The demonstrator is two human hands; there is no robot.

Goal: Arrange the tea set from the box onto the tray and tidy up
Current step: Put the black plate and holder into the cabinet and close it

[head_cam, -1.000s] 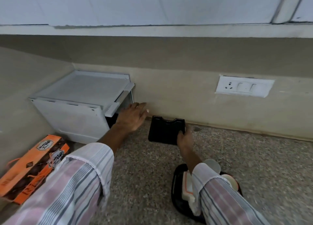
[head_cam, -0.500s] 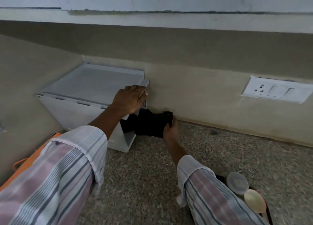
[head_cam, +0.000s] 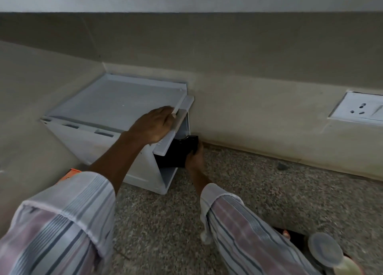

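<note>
A white box (head_cam: pixel 116 104) stands in the corner of the speckled counter, its open side facing right. My left hand (head_cam: pixel 153 125) rests on the raised flap (head_cam: pixel 180 119) at the box's right edge, holding it up. My right hand (head_cam: pixel 194 157) grips a black holder (head_cam: pixel 178 152) that is mostly inside the box opening, its notched top edge still showing. At the bottom right, part of the dark tray (head_cam: pixel 294 236) carries a grey lid (head_cam: pixel 324 250) and a pale round piece (head_cam: pixel 348 266), partly hidden by my right sleeve.
An orange carton (head_cam: pixel 71 173) peeks out left of my left sleeve. A white wall socket (head_cam: pixel 360 108) sits on the back wall at right. The wall meets the counter just behind the box. Bare speckled counter (head_cam: pixel 279 191) stretches to the right.
My right hand has slid the black holder leftwards from the counter into the box opening. My left hand has lifted the flap and stays on it. The view has shifted left.
</note>
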